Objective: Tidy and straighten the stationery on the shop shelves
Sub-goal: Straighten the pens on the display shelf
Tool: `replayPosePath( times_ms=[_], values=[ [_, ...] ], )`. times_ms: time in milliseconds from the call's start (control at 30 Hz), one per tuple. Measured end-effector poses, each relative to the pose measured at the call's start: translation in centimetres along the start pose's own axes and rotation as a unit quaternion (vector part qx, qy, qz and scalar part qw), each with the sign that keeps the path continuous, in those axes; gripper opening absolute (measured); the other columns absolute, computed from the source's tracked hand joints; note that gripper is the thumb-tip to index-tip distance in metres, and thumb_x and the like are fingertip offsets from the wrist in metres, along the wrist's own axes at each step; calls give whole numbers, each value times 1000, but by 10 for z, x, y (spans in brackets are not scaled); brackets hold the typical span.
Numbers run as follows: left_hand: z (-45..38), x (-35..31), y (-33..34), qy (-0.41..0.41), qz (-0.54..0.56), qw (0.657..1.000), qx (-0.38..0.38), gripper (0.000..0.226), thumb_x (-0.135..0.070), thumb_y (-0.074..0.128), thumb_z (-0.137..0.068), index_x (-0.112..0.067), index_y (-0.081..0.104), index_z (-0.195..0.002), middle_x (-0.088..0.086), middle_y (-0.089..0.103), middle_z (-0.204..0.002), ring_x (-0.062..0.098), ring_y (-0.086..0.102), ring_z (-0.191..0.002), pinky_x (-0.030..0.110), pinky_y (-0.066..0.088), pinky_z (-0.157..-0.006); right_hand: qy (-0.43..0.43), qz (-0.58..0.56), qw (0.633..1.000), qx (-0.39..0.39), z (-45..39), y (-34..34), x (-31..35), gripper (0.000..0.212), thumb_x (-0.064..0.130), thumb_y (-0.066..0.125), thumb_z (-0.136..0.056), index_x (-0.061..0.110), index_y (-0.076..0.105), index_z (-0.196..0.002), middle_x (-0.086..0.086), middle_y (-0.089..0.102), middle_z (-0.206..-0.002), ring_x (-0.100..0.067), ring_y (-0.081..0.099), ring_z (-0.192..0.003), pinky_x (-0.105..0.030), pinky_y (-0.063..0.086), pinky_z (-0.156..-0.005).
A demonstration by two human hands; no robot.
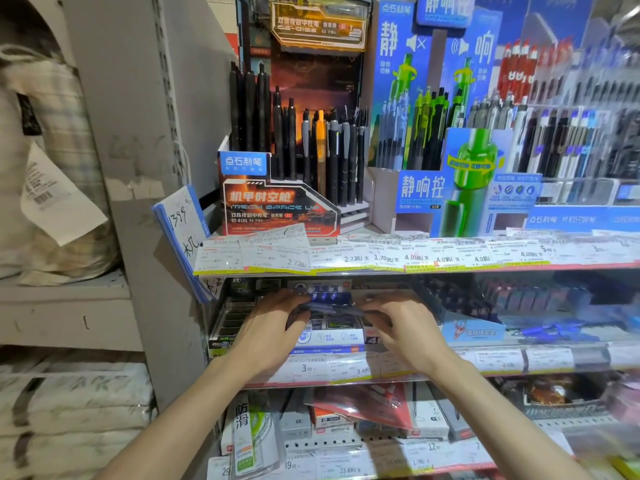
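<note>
The shelves [450, 268] carry pen displays on top, with a black pen stand [277, 206] at the left and a blue one [460, 188] beside it. On the middle shelf, over a white box [332, 336], the left hand [268, 329] and right hand [403, 327] each grip an end of a bundle of dark pens [332, 310] lying crosswise

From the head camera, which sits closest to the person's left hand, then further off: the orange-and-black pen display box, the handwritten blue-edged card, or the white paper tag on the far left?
From the left hand:
1. Handwritten blue-edged card, just up-left.
2. Orange-and-black pen display box, on the shelf above.
3. White paper tag, far left.
</note>
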State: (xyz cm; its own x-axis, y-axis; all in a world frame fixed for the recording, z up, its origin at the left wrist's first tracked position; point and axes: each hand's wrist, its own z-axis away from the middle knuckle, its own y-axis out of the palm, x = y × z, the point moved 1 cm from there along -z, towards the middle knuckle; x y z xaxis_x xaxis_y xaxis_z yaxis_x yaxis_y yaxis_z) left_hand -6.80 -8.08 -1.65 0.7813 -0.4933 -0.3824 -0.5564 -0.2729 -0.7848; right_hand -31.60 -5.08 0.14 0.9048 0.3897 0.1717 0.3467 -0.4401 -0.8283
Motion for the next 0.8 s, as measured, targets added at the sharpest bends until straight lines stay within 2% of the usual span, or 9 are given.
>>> replayPosePath(
  times_ms=[133, 233, 267, 333, 400, 467, 567, 800],
  values=[
    [6, -4, -5, 29, -7, 999, -32, 25, -38, 56, -96, -30, 63, -119, -13, 61, -110, 11, 53, -106, 30, 45, -86, -2, -17, 1000, -13, 14, -9, 5, 26, 22, 65, -92, 28, 73, -116, 9, 76, -105, -14, 69, -95, -33, 56, -83],
    [17, -8, -13, 42, -2, 997, -59, 21, -46, 60, -93, -27, 68, -93, -17, 56, -74, 9, 53, -73, 31, 40, -64, -14, -37, 999, -16, 24, -17, 8, 23, 23, 65, -93, 29, 72, -115, 14, 72, -109, -10, 63, -100, -28, 52, -88],
    [21, -10, -17, 56, 2, 996, -64, 26, -51, 59, -91, -28, 70, -94, -19, 55, -70, 7, 52, -68, 29, 39, -62, -19, -43, 999, -14, 27, -21, 10, 23, 24, 64, -94, 29, 72, -114, 17, 71, -108, -8, 60, -100, -28, 51, -88],
    [30, -15, -27, 93, 19, 993, -63, 36, -57, 53, -89, -30, 72, -104, -22, 62, -84, 1, 57, -77, 23, 44, -68, -35, -52, 998, -9, 32, -30, 13, 21, 26, 63, -93, 29, 72, -112, 20, 68, -101, -4, 57, -97, -27, 51, -86],
    [39, -22, -38, 125, 50, 989, -55, 36, -53, 53, -91, -28, 73, -105, -21, 65, -94, 0, 62, -85, 25, 52, -74, -50, -63, 997, -5, 36, -41, 18, 20, 29, 63, -94, 29, 71, -112, 21, 64, -98, 0, 58, -95, -25, 51, -85],
    [45, -31, -50, 148, 70, 985, -60, 31, -49, 56, -93, -26, 73, -105, -18, 65, -94, 4, 64, -85, 32, 54, -73, -71, -69, 995, -1, 40, -52, 25, 22, 33, 62, -95, 30, 70, -114, 22, 60, -98, 2, 58, -94, -24, 50, -85],
    [48, -49, -69, 181, 83, 977, -75, 24, -43, 61, -94, -26, 73, -104, -16, 65, -88, 7, 65, -80, 32, 53, -69, -113, -68, 991, -12, 40, -74, 43, 25, 41, 58, -95, 32, 67, -117, 24, 59, -97, 2, 59, -93, -25, 52, -82],
    [31, -85, -119, 202, 108, 964, -136, 16, -34, 68, -89, -22, 75, -97, -18, 66, -81, -2, 62, -71, 11, 44, -63, -191, -55, 976, -89, 16, -127, 72, 25, 35, 55, -93, 26, 69, -110, 13, 62, -93, -11, 63, -83, -36, 54, -70]
  ],
)
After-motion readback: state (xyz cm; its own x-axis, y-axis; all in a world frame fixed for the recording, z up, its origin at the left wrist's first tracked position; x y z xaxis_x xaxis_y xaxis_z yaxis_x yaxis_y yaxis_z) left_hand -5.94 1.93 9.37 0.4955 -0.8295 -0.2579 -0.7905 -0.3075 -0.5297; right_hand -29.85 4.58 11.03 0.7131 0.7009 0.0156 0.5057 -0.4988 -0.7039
